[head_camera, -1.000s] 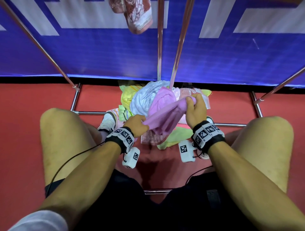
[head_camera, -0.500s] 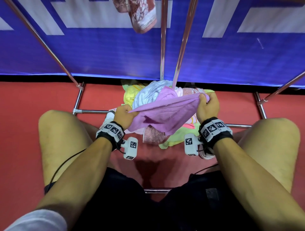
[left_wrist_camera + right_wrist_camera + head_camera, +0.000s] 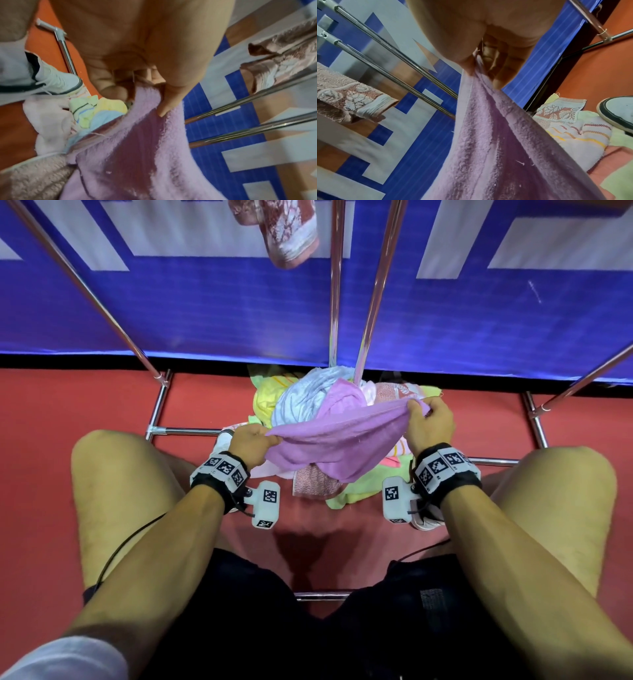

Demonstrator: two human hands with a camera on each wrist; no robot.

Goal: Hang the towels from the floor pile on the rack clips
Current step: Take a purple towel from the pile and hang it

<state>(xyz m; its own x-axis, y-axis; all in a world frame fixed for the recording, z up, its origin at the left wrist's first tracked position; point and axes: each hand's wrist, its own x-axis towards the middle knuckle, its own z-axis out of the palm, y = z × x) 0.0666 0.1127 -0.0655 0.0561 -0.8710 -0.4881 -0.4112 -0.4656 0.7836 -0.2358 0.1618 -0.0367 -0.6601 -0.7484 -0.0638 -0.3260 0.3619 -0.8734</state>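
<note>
Lilac terry cloth, the purple towel (image 3: pixel 337 445), is stretched between both hands just above the floor pile (image 3: pixel 308 402) of towels. The left hand (image 3: pixel 250 441) pinches one top corner between thumb and curled fingers; the right hand (image 3: pixel 430 422) has its fingers closed round the opposite corner. Its lower edge sags onto the pile. Above the pile rise the chrome rack bars (image 3: pixel 371 292), where a brown patterned towel (image 3: pixel 287 231) hangs. Only square black-and-white marker codes show on the wristbands (image 3: pixel 442 469); no readable writing.
</note>
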